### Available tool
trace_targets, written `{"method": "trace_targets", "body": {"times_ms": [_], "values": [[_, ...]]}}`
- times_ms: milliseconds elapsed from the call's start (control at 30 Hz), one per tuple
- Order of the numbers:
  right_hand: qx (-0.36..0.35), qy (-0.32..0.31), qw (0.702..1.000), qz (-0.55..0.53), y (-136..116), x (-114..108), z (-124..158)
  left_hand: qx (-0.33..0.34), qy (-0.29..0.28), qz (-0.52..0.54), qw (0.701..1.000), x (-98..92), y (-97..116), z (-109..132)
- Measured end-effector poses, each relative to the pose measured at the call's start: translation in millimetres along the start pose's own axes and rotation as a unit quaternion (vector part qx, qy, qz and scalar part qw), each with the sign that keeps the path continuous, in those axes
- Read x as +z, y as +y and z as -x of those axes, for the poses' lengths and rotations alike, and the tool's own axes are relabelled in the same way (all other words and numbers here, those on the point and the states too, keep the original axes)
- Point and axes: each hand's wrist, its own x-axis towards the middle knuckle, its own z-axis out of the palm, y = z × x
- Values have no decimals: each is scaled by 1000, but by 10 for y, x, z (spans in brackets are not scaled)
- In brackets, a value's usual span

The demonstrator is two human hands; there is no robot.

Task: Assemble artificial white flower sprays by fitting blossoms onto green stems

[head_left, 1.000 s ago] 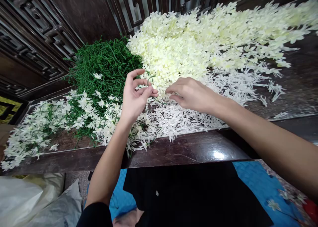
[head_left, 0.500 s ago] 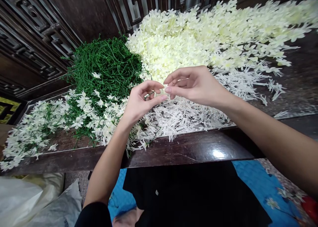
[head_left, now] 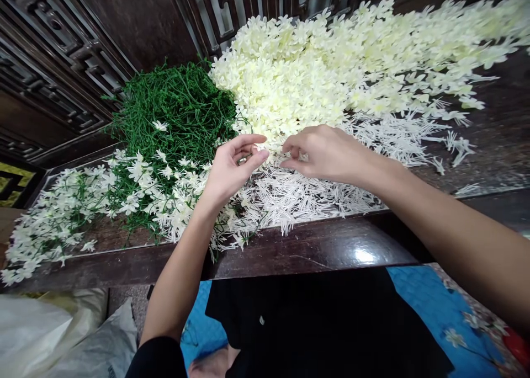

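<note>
My left hand (head_left: 229, 171) hovers over the table with thumb and fingers pinched on a thin green stem, barely visible between them. Close beside it, my right hand (head_left: 327, 154) has its fingers curled in a pinch over the heap of cream flower heads (head_left: 331, 69), holding something too small to name. The fingertips of both hands nearly meet. Under them lies a spread of white spiky stamen pieces (head_left: 306, 193). A tangle of green stems (head_left: 174, 107) sits at the back left. Finished white flowers on stems (head_left: 83, 212) lie along the left of the dark wooden table (head_left: 314, 251).
Carved dark wood panels (head_left: 62, 41) rise behind the table. White plastic bags (head_left: 53, 334) lie on the floor at lower left. Below the table edge are my dark clothing and a blue floral cloth (head_left: 430, 317).
My right hand rose from the pile towards my left hand, then dropped back with its fingers curled. My left hand closed from loosely spread fingers to a pinch.
</note>
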Motion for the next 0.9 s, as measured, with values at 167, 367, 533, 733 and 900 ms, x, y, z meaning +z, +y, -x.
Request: {"method": "trace_targets", "body": {"times_ms": [167,367,533,733,900], "values": [[4,-26,1000,-16,-23,2,-3,-22,-8,7,1000,18,29,16],[-12,3,999,-50,38,54,8,6,-17,21,1000,0,10,2],[-49,5,993,-106,66,103,-2,28,-23,25,999,-13,-30,-19],[-65,62,989,-113,-5,58,6,22,-15,15,1000,-10,-2,-3],[-55,104,987,-107,-68,7,27,7,-7,41,999,5,31,3]]}}
